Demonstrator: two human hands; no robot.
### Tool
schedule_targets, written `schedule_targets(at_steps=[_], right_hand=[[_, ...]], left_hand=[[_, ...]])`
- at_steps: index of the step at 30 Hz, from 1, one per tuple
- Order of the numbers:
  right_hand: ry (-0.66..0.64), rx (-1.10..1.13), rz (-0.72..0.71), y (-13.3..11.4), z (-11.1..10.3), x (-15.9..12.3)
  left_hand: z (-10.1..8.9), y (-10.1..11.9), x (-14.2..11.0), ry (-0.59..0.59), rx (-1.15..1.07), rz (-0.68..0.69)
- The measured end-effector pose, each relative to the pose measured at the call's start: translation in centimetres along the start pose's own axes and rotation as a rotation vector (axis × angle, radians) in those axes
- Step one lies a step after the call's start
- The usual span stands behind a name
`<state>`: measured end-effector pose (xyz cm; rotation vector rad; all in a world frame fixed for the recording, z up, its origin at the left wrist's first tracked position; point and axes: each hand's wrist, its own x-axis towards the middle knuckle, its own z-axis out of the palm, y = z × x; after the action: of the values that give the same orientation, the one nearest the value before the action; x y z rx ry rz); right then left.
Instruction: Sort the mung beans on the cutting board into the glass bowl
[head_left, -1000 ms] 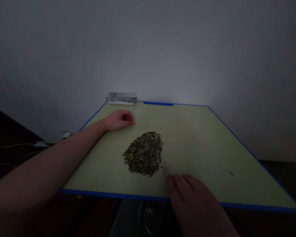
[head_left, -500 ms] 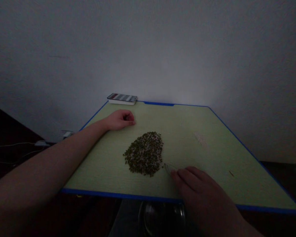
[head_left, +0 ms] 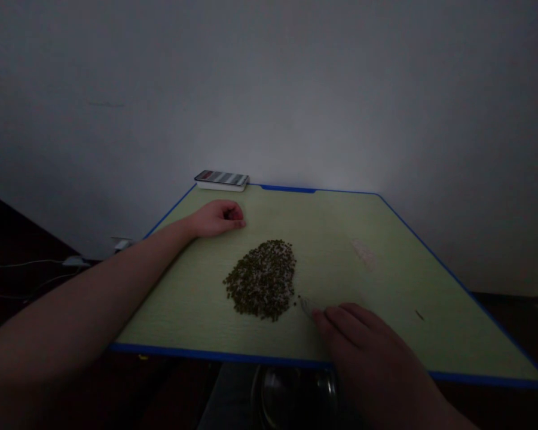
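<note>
A mixed heap of small green beans and pale rice-like grains [head_left: 263,279] lies in the middle of the light green table [head_left: 323,224]. My right hand [head_left: 363,334] rests at the table's front edge, fingers pinched around thin metal tweezers [head_left: 305,307]. Their tips point left, close to the heap's right edge, beside a couple of stray beans [head_left: 299,297]. I cannot see any grain between the tips. My left hand [head_left: 217,218] lies behind and left of the heap, fingers loosely curled with nothing visible in them.
On the back left corner a phone [head_left: 222,177] lies on a white box [head_left: 219,186]. Right of the heap is a small patch of pale grains [head_left: 363,253]. A thin dark sliver [head_left: 419,315] lies farther right. Below the front edge is a shiny, rounded vessel [head_left: 280,397].
The tweezers' tips have shifted very slightly, leaving a stray bean showing just left of them. My left hand and the heap stay where they were.
</note>
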<state>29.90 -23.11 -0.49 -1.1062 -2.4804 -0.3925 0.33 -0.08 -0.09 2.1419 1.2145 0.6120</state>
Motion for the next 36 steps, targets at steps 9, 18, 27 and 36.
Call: schedule_targets(at_steps=[9,18,27,36], right_hand=[[-0.055,0.059,0.006,0.9,0.1,1.1],[-0.062,0.092,-0.039,0.7,-0.5,0.1],[-0.066,0.096,-0.039,0.3,-0.3,0.0],[-0.071,0.121,-0.034,-0.3,-0.6,0.8]], left_hand=[[0.1,0.0,0.0,-0.009,0.008,0.006],[0.0,-0.1,0.1,-0.009,0.020,-0.007],[0.1,-0.1,0.0,-0.007,0.015,-0.007],[0.0,0.0,0.1,-0.005,0.034,-0.001]])
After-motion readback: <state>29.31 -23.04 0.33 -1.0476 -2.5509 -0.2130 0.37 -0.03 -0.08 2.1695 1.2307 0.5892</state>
